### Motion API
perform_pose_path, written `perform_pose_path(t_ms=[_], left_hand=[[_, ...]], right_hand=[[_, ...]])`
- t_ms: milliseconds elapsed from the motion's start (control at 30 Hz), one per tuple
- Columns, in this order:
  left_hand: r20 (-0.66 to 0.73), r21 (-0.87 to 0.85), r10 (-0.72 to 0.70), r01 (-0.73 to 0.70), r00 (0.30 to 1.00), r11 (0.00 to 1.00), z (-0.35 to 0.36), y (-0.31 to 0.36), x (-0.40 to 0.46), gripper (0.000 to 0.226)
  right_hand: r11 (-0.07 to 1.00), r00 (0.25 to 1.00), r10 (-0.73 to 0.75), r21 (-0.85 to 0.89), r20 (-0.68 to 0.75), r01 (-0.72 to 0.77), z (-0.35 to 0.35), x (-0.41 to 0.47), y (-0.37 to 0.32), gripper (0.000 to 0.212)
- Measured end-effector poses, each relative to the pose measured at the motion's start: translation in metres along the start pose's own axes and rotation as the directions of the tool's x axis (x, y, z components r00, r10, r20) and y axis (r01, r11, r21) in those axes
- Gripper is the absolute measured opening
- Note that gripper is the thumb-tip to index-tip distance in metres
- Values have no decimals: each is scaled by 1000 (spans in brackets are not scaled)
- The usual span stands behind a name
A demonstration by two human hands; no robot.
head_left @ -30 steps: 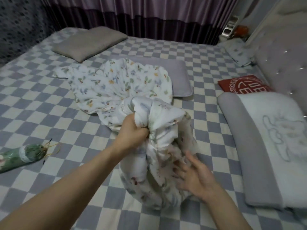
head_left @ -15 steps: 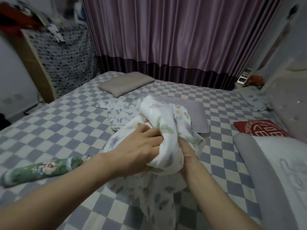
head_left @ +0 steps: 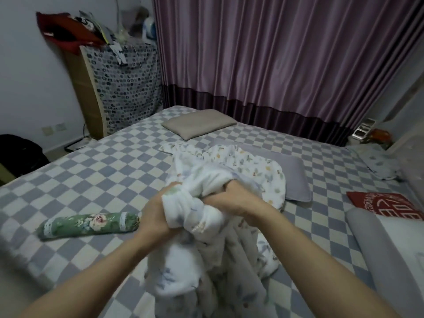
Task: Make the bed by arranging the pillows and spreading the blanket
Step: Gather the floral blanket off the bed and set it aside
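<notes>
While both forearms reach in from the lower edge of the view and converge at centre, the left hand (head_left: pixel 154 216) and right hand (head_left: pixel 236 198) grip the same bunched wad of the floral blanket (head_left: pixel 195 260). Left hand: fingers curled tight round the gathered white cloth, knuckles toward the camera, wrist angled inward. Right hand: thumb and fingers closed into the folds from the other side, back of the hand up, forearm running down to the lower right corner. The two hands sit just beside each other, separated only by the wad of fabric. Below the grip the blanket hangs in loose folds between the arms; above it, the rest billows up and back, and its far part lies crumpled on the bed (head_left: pixel 91 171), over the near edge of a flat lilac pillow (head_left: pixel 296 177). The bed wears a grey-and-cream checked sheet. A taupe pillow (head_left: pixel 198 123) lies flat near the far edge by the purple curtain (head_left: pixel 275 65). A green floral bolster (head_left: pixel 88 224) lies on the sheet to the left, just beside the left wrist; contact cannot be told. At the right edge, a grey pillow with white cover (head_left: pixel 387 249) sits near the headboard, with a red cushion (head_left: pixel 385 203) just behind it. A small floral pillow (head_left: pixel 378 164) lies farther back on the right. A cloth-covered shelf (head_left: pixel 124 88) stands in the left corner, clutter piled on top.
</notes>
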State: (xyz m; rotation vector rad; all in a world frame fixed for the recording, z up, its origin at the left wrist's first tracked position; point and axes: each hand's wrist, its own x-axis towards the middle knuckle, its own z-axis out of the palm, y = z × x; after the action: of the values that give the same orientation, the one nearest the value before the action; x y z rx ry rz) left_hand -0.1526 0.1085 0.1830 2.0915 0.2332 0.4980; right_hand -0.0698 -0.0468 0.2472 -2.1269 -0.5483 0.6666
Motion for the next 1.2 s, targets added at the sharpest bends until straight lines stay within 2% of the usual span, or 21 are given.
perform_pose_path(t_ms=[67,133,233,333,400,567,733,967,1067,1133,1200], left_hand=[[-99,62,8,-2,995,998,-25,-19,12,72],[-154,72,-51,63,987,995,-60,-39,28,71],[-207,60,-85,99,975,993,-110,-63,45,67],[-204,-40,-131,126,970,991,-151,-92,57,73],[-200,-104,-187,169,962,980,-174,-112,70,69],[-159,-153,-242,218,957,964,-201,-143,101,70],[-95,-137,-245,231,965,963,-185,-157,129,49],[0,-40,-296,295,955,955,-140,-187,169,70],[26,-38,-319,320,947,947,-111,-204,194,57],[29,-68,-360,362,932,930,-90,-220,211,63],[20,-94,-415,415,909,905,-62,-238,229,59]], right_hand=[[959,1000,20,282,-18,-14,15,13,8,54],[894,994,81,446,-74,-40,37,26,11,43],[839,968,208,534,-138,-104,81,49,16,36],[808,951,285,564,-124,-168,124,69,13,29],[784,930,339,589,-141,-197,147,81,10,25],[704,837,508,656,-201,-270,180,97,17,8],[646,728,639,688,-251,-330,181,106,47,22],[498,574,778,808,-256,-314,145,142,92,34],[514,538,793,788,-286,-338,123,172,116,47],[528,504,800,781,-326,-334,111,196,142,62],[553,453,811,738,-371,-386,97,227,175,80]])
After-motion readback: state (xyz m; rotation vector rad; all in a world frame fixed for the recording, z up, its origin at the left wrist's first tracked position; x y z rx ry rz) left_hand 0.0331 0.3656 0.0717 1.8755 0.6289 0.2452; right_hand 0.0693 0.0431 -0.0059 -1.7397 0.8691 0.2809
